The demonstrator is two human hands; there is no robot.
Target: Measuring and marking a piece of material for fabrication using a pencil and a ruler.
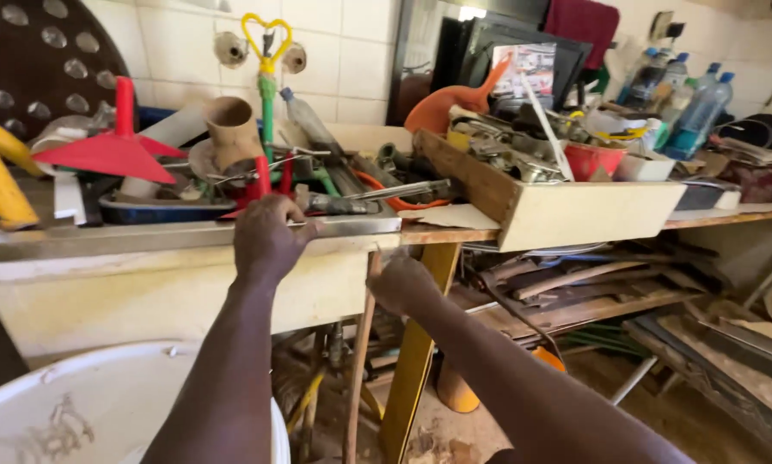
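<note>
Head view: left hand (266,238) up at bench edge, fingers curled shut on red handle (260,182) poking above them. Right hand (401,283) below bench (455,234), fisted; contents cannot tell. Best pulled straight, clear of clutter.

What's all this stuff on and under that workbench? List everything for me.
Wooden box: one, pale, bench right, full of tools.
Funnel: one, orange, behind box.
Red cone piece: one, bench left.
Cardboard tube: one, brown, bench middle.
Plastic bottles: several, clear with blue caps, far right.
Bucket: one, white, bottom left.
Metal rail: one, grey, bench front edge.
Left hand: on the rail.
Right hand: closed on a thin rod under the bench.
</note>
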